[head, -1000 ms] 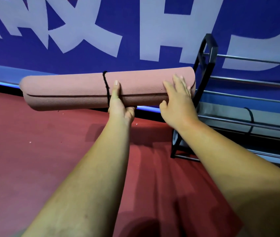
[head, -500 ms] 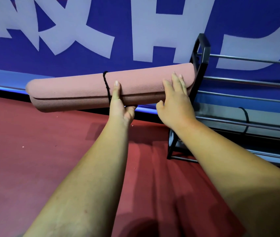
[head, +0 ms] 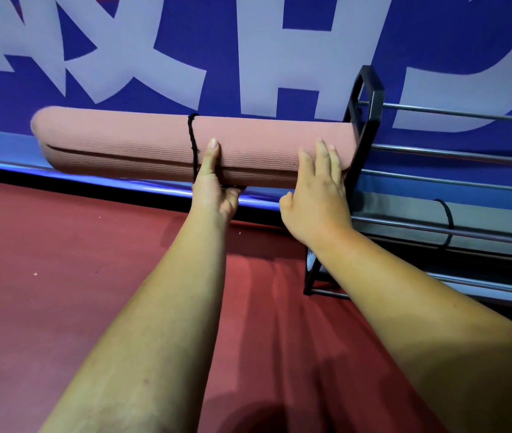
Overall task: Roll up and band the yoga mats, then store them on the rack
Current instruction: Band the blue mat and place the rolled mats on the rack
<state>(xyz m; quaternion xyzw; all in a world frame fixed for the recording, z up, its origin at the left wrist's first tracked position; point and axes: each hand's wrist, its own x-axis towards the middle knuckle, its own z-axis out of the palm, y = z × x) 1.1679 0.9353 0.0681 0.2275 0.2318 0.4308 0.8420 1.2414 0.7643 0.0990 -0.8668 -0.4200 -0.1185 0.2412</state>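
1. The left hand (head: 214, 189) grips the rolled pink yoga mat (head: 117, 145) - thumb upright on its front, fingers underneath - just beside the black band (head: 193, 145).
2. The right hand (head: 317, 195) lies flat, fingers straight, on the mat's right end.
3. The mat is held level above the red floor (head: 61, 276), its right end meeting the black end frame of the rack (head: 370, 120).

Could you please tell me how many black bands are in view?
2. The first band circles the pink mat; the second band circles a grey roll on the rack. Others may be hidden.
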